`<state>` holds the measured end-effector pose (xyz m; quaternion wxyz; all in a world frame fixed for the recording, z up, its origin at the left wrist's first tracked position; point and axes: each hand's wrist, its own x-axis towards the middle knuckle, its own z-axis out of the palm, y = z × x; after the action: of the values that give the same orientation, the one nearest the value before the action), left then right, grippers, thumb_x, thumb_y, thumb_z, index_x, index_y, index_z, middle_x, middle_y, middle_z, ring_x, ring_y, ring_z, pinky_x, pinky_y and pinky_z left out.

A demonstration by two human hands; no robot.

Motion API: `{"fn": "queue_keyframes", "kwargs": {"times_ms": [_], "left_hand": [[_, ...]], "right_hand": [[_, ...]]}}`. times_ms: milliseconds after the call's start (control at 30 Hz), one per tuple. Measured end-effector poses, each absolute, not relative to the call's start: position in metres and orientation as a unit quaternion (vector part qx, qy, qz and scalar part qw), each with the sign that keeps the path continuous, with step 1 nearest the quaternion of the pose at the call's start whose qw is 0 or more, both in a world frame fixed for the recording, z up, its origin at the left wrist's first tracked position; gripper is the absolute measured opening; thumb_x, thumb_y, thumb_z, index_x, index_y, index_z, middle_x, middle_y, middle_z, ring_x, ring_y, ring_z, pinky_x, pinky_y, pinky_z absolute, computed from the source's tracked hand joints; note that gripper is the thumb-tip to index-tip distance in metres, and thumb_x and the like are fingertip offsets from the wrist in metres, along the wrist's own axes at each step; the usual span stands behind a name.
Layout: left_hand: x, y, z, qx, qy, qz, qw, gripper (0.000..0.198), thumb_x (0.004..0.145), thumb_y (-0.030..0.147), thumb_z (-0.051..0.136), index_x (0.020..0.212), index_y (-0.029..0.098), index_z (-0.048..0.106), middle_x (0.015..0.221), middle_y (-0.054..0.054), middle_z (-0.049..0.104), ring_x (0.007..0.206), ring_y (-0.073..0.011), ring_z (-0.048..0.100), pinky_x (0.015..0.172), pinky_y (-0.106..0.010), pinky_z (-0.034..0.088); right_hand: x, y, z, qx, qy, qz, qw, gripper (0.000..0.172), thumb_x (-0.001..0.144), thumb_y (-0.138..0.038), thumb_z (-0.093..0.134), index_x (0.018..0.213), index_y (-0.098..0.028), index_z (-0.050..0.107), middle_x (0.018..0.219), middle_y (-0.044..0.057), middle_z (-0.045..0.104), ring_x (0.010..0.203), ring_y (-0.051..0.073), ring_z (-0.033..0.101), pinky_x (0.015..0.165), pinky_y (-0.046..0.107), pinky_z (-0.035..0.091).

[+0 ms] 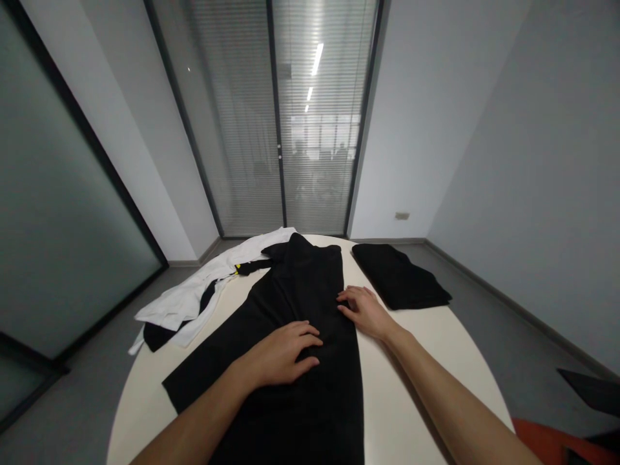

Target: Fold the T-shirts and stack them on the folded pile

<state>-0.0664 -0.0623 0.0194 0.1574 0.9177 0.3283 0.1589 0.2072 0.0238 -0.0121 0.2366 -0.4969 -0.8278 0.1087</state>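
Black trousers (314, 400) lie spread over the table, waist end away from me, one leg angled out to the left and the other running down toward me. Resting on the middle of the cloth is my left hand (283, 354), palm down with its fingers apart. My right hand (362, 310) touches the right edge of the trousers, its fingers slightly bent and spread. Neither hand grips the fabric. The near end of the trousers runs out of view at the bottom.
The round white table (402, 387) holds a folded black garment (400, 278) at the right. Along the left edge lies a heap of white clothing (194, 290) with black pieces and a yellow detail. A red chair seat (542, 442) shows at lower right.
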Motion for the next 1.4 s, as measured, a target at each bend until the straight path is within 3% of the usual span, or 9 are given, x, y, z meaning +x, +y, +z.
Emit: {"fn": "queue_keyframes", "kwargs": {"times_ms": [133,300,500,800,967,1100,1200,1300,1400], "left_hand": [[-0.078,-0.055,0.02,0.886,0.411,0.185,0.108,0.031,0.099,0.032,0.051,0.127,0.026,0.063,0.128,-0.004,0.066,0.114,-0.0197,0.064,0.103,-0.035,0.049],[-0.109,-0.03,-0.004,0.749,0.628,0.198,-0.069,0.044,0.094,0.037,0.056,0.134,0.019,0.061,0.144,-0.019,0.052,0.133,-0.0361,0.05,0.11,-0.053,0.038],[-0.13,-0.013,-0.016,0.691,0.703,0.155,-0.059,0.044,0.097,0.039,0.048,0.128,0.013,0.065,0.123,-0.018,0.066,0.116,-0.0352,0.061,0.106,-0.055,0.04],[-0.098,-0.033,0.009,0.822,0.486,0.293,-0.048,0.046,0.098,0.025,0.044,0.142,0.017,0.05,0.141,-0.014,0.053,0.128,-0.0271,0.053,0.11,-0.046,0.045],[-0.066,-0.062,0.025,0.931,0.311,0.191,0.023,0.052,0.095,0.019,0.047,0.147,0.021,0.043,0.151,-0.01,0.049,0.132,-0.0246,0.05,0.112,-0.044,0.042],[-0.047,-0.078,0.026,0.957,0.248,0.139,0.06,0.05,0.095,0.022,0.05,0.145,0.02,0.047,0.151,-0.008,0.05,0.131,-0.0253,0.051,0.113,-0.044,0.04],[-0.041,-0.082,0.024,0.962,0.23,0.123,0.087,0.047,0.098,0.025,0.047,0.145,0.023,0.046,0.149,-0.006,0.052,0.13,-0.023,0.053,0.115,-0.044,0.037],[-0.042,-0.081,0.024,0.96,0.234,0.125,0.086,0.046,0.097,0.036,0.053,0.142,0.028,0.05,0.151,-0.005,0.05,0.134,-0.0264,0.049,0.12,-0.052,0.028],[-0.049,-0.076,0.024,0.94,0.285,0.168,0.085,0.049,0.097,0.042,0.054,0.144,0.029,0.049,0.158,-0.007,0.041,0.143,-0.0299,0.038,0.121,-0.056,0.025]], "right_hand": [[0.209,0.023,-0.009,-0.474,-0.838,0.112,0.245,0.02,0.09,-0.03,0.061,0.105,-0.024,0.072,0.104,0.005,0.072,0.107,0.023,0.064,0.101,0.039,0.043],[0.21,0.022,-0.01,-0.47,-0.837,0.118,0.252,0.021,0.091,-0.029,0.059,0.107,-0.023,0.071,0.11,0.006,0.072,0.108,0.023,0.064,0.1,0.038,0.044],[0.208,0.021,-0.009,-0.473,-0.835,0.118,0.254,0.021,0.091,-0.029,0.059,0.107,-0.023,0.071,0.11,0.007,0.072,0.108,0.024,0.064,0.101,0.04,0.045],[0.208,0.021,-0.008,-0.477,-0.83,0.108,0.268,0.019,0.09,-0.03,0.062,0.105,-0.024,0.071,0.109,0.006,0.072,0.108,0.024,0.064,0.1,0.039,0.047],[0.193,0.014,0.002,-0.494,-0.79,0.147,0.331,0.029,0.095,-0.043,0.054,0.109,-0.022,0.07,0.109,0.008,0.073,0.106,0.024,0.066,0.098,0.039,0.048],[0.173,0.0,0.004,-0.52,-0.756,0.211,0.337,0.049,0.09,-0.055,0.059,0.128,-0.023,0.061,0.106,0.008,0.073,0.095,0.024,0.07,0.084,0.036,0.054],[0.165,-0.004,-0.005,-0.547,-0.75,0.201,0.314,0.059,0.087,-0.047,0.064,0.14,-0.022,0.052,0.108,0.011,0.073,0.095,0.027,0.07,0.084,0.039,0.054],[0.166,0.004,-0.014,-0.543,-0.73,0.223,0.351,0.046,0.091,-0.034,0.057,0.135,-0.02,0.057,0.114,0.011,0.072,0.103,0.026,0.069,0.093,0.04,0.052],[0.173,0.016,-0.014,-0.516,-0.693,0.279,0.42,0.032,0.092,-0.033,0.05,0.116,-0.021,0.068,0.115,0.009,0.073,0.108,0.025,0.067,0.1,0.04,0.048]]}}
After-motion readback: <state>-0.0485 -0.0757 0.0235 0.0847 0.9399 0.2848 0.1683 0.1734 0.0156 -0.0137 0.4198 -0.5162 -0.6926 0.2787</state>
